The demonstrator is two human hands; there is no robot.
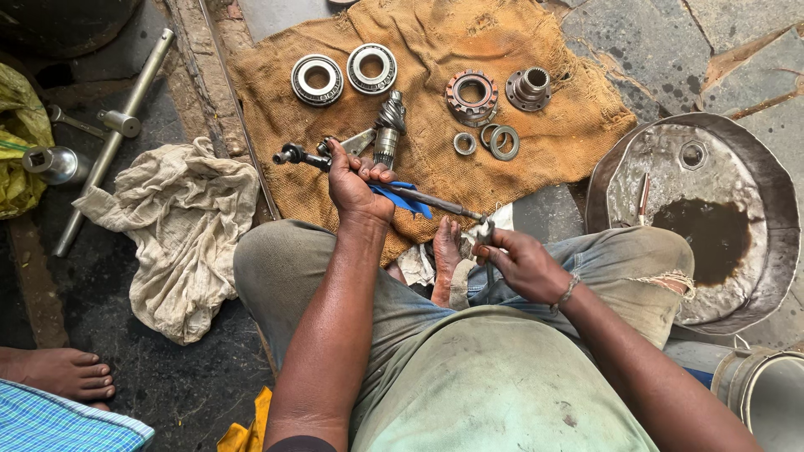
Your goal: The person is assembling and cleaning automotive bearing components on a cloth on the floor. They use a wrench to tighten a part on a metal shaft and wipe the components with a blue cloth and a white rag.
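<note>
I sit on the ground and hold a long metal rod tool (435, 202) across my lap. My left hand (356, 180) grips its middle, wrapped in a blue cloth (404, 199). The rod's far end (291, 154) sticks out to the left over the burlap. My right hand (519, 261) is shut on the rod's near end, by my knee. Just beyond my left hand a spiral pinion gear shaft (389, 125) lies on the burlap sack (553, 142).
Two bearing rings (317, 79) (372, 68), a rusty flanged hub (471, 96), a grey flange (529, 88) and small rings (498, 141) lie on the burlap. A dented metal pan (754, 167) with dark oil sits right. A dirty rag (180, 226) and a cross wrench (113, 138) lie left. Another person's foot (63, 372) is lower left.
</note>
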